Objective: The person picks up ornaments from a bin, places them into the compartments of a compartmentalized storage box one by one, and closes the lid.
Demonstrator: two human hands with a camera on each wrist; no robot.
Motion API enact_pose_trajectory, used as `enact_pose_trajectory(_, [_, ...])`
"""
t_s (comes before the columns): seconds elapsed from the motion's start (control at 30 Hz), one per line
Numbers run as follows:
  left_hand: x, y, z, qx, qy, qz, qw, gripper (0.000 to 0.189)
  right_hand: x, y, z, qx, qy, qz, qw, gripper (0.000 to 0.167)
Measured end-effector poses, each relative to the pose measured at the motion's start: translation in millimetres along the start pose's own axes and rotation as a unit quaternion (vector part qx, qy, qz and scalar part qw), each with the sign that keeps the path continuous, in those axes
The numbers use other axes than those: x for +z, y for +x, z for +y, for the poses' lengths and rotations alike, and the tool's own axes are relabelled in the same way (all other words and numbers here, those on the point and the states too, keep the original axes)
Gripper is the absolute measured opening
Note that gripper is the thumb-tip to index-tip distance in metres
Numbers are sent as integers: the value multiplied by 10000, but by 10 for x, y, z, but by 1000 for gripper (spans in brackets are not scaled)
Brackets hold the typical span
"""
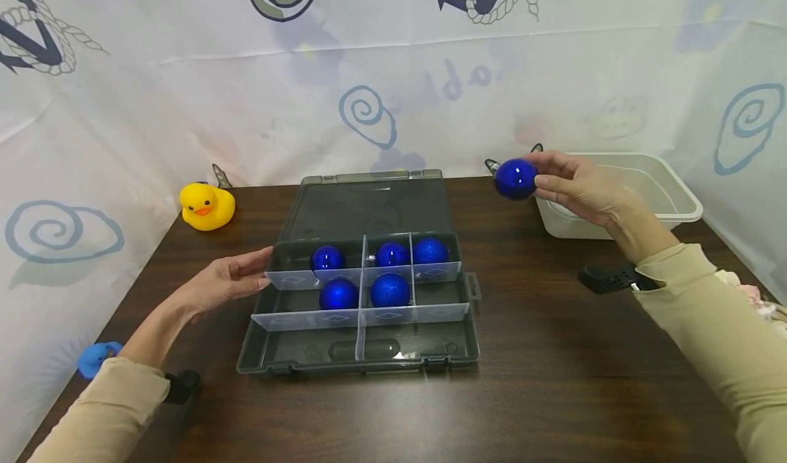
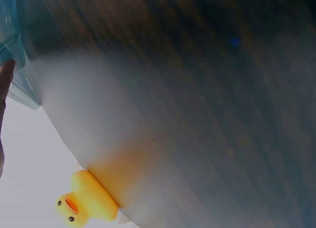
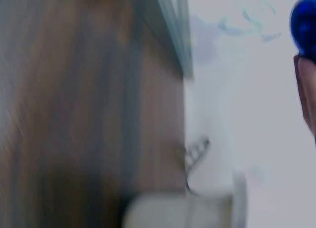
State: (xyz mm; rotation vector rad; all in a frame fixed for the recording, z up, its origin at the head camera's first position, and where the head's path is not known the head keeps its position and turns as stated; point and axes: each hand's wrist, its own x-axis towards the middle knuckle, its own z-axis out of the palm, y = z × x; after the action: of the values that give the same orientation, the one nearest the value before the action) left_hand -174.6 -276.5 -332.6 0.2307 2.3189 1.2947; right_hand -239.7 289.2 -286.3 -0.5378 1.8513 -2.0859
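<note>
My right hand point(image 1: 574, 186) pinches a shiny blue ball point(image 1: 515, 179) between thumb and fingers, raised in front of the white bin's left side. In the right wrist view the same ball point(image 3: 305, 28) shows at the upper right edge. A dark translucent organizer box point(image 1: 307, 357) lies with its lid point(image 1: 369, 203) folded back. Several blue balls, among them a glossy one point(image 1: 328, 258) and a glittery one point(image 1: 390, 290), sit in its rear and middle compartments; the front row holds none. My left hand point(image 1: 230, 278) has its extended fingers at the box's left side.
A white plastic bin point(image 1: 621, 227) stands at the back right. On the left are a yellow rubber duck point(image 1: 208, 207) at the back and a small blue toy point(image 1: 98, 359) by the forearm. A printed curtain point(image 1: 393, 74) closes off the table's back and sides.
</note>
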Motion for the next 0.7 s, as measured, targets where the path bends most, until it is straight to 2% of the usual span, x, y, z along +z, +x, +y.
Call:
enact_pose_trajectory(0.1, [-1, 7, -2, -6, 4, 7, 10000, 77, 159, 38, 94, -10, -57, -754, 9971, 36])
enact_pose_trajectory(0.23, [2, 9, 1, -28, -17, 16, 10000, 77, 365, 89, 214, -33, -495, -1472, 9879, 37])
enact_pose_trajectory(0.37, [4, 8, 4, -23, -34, 39, 10000, 78, 546, 115, 311, 206, -1121, -1918, 9748, 39])
enact_pose_trajectory(0.5, [7, 6, 1, -29, -29, 46, 10000, 78, 677, 112, 387, 472, -1496, -2394, 9582, 44])
enact_pose_trajectory(0.6, [8, 6, -5, -20, -70, 28, 10000, 77, 749, 112, 434, 393, -1744, -2714, 9457, 45])
enact_pose_trajectory(0.7, [7, 11, -10, -10, -111, 12, 9999, 77, 812, 113, 476, 147, -2004, -2809, 9385, 45])
